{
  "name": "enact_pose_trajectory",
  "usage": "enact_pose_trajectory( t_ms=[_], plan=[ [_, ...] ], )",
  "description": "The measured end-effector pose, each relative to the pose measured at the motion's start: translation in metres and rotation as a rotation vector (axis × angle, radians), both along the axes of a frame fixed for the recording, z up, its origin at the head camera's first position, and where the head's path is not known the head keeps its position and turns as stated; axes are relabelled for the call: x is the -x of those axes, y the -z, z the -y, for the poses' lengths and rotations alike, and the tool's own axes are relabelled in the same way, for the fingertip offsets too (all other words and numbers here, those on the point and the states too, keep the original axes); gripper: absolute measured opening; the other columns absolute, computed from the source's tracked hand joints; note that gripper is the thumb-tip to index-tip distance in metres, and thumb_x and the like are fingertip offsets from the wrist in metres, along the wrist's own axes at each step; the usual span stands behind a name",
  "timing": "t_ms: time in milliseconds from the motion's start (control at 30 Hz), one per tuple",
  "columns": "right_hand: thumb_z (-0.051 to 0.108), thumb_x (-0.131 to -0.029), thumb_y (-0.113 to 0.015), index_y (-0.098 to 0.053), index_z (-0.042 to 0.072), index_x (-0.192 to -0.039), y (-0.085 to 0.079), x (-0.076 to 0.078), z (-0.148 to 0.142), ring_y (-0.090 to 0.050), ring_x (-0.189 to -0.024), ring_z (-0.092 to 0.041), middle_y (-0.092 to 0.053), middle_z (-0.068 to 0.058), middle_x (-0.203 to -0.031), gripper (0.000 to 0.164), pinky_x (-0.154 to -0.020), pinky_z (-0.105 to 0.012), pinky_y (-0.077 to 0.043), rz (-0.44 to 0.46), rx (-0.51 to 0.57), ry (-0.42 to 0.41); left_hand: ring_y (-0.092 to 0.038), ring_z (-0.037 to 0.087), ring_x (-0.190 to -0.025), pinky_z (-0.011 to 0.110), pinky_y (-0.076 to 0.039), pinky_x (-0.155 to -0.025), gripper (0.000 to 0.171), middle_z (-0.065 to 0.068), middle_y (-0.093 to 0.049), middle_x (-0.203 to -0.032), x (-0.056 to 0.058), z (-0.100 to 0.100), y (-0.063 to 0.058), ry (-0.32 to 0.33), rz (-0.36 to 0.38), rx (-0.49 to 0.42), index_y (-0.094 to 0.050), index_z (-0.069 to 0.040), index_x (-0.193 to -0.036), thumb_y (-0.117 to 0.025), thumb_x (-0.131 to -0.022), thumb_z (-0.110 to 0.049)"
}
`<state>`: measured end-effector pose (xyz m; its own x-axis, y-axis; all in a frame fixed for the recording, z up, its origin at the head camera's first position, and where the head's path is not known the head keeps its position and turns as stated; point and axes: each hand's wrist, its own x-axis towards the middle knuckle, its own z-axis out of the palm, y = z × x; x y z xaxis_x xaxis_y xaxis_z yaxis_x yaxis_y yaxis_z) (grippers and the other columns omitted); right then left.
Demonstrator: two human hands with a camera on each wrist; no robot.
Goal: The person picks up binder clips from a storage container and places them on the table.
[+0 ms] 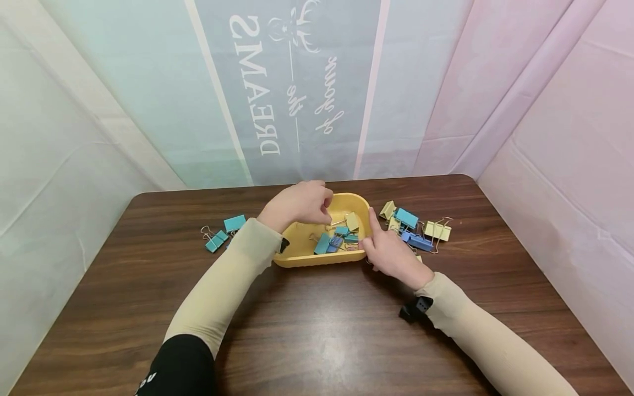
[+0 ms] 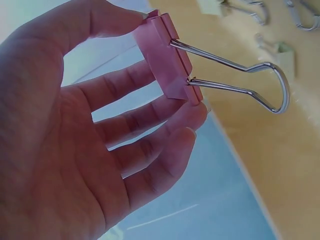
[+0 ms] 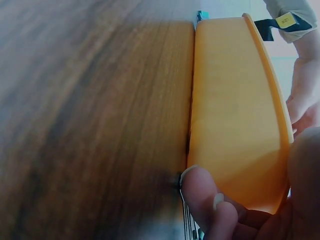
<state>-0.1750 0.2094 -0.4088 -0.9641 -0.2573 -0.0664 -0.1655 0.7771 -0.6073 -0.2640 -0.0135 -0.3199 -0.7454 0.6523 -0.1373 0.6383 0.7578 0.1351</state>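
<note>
In the left wrist view my left hand [image 2: 125, 115] pinches a pink binder clip [image 2: 162, 57] between thumb and fingers, its silver wire handle sticking outward. The head view shows that left hand [image 1: 304, 203] over the yellow plastic tray [image 1: 297, 258]; the held clip is hidden there. My right hand [image 1: 391, 250] grips the tray's right end, the index finger along the rim. From the right wrist, other fingers [image 3: 200, 195] curl against the outer wall, low down. Inside the tray lie several binder clips, including a teal one [image 1: 322, 243] and a yellow one [image 1: 352, 221].
Right of the tray is a loose pile of yellow and blue binder clips [image 1: 406, 218]. Teal clips [image 1: 216, 241] lie to its left, partly behind the left arm. All rest on a dark wooden table [image 1: 317, 324], with a printed curtain [image 1: 307, 110] behind.
</note>
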Motion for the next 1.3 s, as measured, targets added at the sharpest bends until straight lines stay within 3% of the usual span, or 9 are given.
enact_pose_trajectory(
  t_ms=[333,533,700,867,1300],
  plan=[
    [0.022,-0.100,-0.039,0.012,0.013,-0.158,0.000,0.000,-0.001,-0.060,-0.045,-0.014,-0.069,0.003,-0.081,0.077,-0.046,-0.034,-0.048,-0.011,0.002,-0.004,-0.054,0.018,-0.077,0.033,-0.046,-0.070,0.016,-0.001,-0.053,-0.091,-0.014,0.029,-0.020,-0.001,-0.044,-0.054,-0.064,-0.016,-0.090,-0.063,-0.083,-0.031],
    [0.023,-0.099,-0.037,0.012,0.014,-0.158,0.000,-0.002,-0.003,-0.060,-0.045,-0.014,-0.067,0.002,-0.076,0.077,-0.046,-0.034,-0.048,-0.008,-0.010,-0.004,-0.054,0.019,-0.074,0.033,-0.045,-0.069,0.012,0.000,-0.052,-0.089,-0.024,0.058,-0.021,-0.038,-0.102,-0.074,-0.063,-0.016,-0.088,-0.059,-0.083,-0.027],
    [0.023,-0.099,-0.037,0.012,0.013,-0.158,-0.001,-0.003,-0.002,-0.060,-0.045,-0.014,-0.066,0.003,-0.076,0.077,-0.045,-0.035,-0.047,-0.011,-0.004,-0.011,-0.053,0.020,-0.072,0.034,-0.044,-0.068,0.013,0.002,-0.051,-0.089,-0.031,0.087,-0.022,-0.089,-0.104,-0.099,-0.063,-0.014,-0.090,-0.059,-0.083,-0.024],
    [0.022,-0.100,-0.038,0.012,0.013,-0.158,-0.001,-0.002,-0.002,-0.060,-0.045,-0.014,-0.066,0.003,-0.076,0.077,-0.046,-0.035,-0.048,-0.011,0.000,-0.008,-0.052,0.019,-0.073,0.035,-0.044,-0.067,0.014,0.002,-0.050,-0.089,-0.035,0.117,-0.018,-0.159,-0.085,-0.093,-0.062,-0.014,-0.090,-0.060,-0.085,-0.028],
    [0.024,-0.100,-0.037,0.013,0.016,-0.158,-0.002,-0.002,-0.001,-0.061,-0.047,-0.015,-0.065,0.002,-0.074,0.077,-0.047,-0.035,-0.048,0.013,-0.009,0.000,-0.053,0.019,-0.071,0.037,-0.045,-0.066,0.016,0.005,-0.052,-0.092,-0.038,0.178,0.012,-0.326,0.008,-0.075,-0.062,-0.013,-0.090,-0.061,-0.086,-0.028]
  ],
)
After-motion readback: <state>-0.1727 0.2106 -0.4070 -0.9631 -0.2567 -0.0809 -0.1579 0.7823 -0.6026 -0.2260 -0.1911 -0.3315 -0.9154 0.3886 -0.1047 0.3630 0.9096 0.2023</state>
